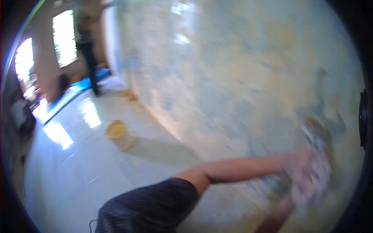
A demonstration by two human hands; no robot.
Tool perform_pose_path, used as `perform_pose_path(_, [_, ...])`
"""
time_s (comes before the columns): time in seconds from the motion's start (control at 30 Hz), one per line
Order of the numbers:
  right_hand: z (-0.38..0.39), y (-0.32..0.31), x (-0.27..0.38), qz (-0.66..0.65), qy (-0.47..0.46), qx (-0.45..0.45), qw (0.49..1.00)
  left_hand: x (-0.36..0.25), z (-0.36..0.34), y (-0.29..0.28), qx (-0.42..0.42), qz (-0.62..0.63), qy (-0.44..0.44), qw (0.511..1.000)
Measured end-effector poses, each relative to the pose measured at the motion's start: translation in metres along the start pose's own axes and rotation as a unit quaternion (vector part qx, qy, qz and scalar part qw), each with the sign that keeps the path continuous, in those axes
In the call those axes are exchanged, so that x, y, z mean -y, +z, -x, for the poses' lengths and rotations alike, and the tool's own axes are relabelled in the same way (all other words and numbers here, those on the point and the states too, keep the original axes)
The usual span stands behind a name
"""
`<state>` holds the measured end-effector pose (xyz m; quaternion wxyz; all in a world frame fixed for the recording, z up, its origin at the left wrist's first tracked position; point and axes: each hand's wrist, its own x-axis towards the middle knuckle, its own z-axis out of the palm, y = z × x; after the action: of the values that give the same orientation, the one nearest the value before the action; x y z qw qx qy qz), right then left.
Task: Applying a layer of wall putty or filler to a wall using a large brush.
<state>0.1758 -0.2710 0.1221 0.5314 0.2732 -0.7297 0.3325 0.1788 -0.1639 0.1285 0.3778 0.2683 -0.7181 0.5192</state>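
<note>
Both hands are together against the patchy wall [241, 89] at the lower right, blurred by motion and coated with pale dust or plaster. My left hand [299, 165] reaches across from a dark sleeve. Just below and overlapping it is my right hand [312, 188], its forearm rising from the lower edge. Above their fingers a blurred tool with a shiny, greyish end [314, 134] touches or nearly touches the wall. Both hands look closed around it; its handle is hidden and its exact kind cannot be made out.
A yellow-topped bucket [118, 134] stands on the glossy tiled floor [89, 171] to the left. Farther back, a person [88, 54] in dark clothes stands near a blue sheet [83, 84]. Bright windows [65, 37] open in the far wall.
</note>
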Motion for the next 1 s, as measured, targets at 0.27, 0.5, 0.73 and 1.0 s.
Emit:
perform_pose_path(0.27, [-0.003,-0.048,-0.064,-0.794,-0.003,0.047,0.606,-0.013,-0.003,0.008,-0.03,-0.183,-0.05,0.981])
perform_pose_path(0.5, [0.004,0.024,-0.049,-0.967,-0.016,-0.035,-0.251,-0.018,-0.003,-0.009,-0.003,-0.053,-0.066,0.996])
perform_pose_path(0.73, [0.006,0.002,-0.064,-0.953,0.024,0.03,-0.3,-0.018,-0.023,-0.009,-0.025,-0.18,-0.034,0.983])
perform_pose_path(1.0, [-0.019,-0.044,-0.103,-0.954,0.124,0.016,-0.274,-0.041,-0.053,-0.039,0.007,-0.156,0.033,0.987])
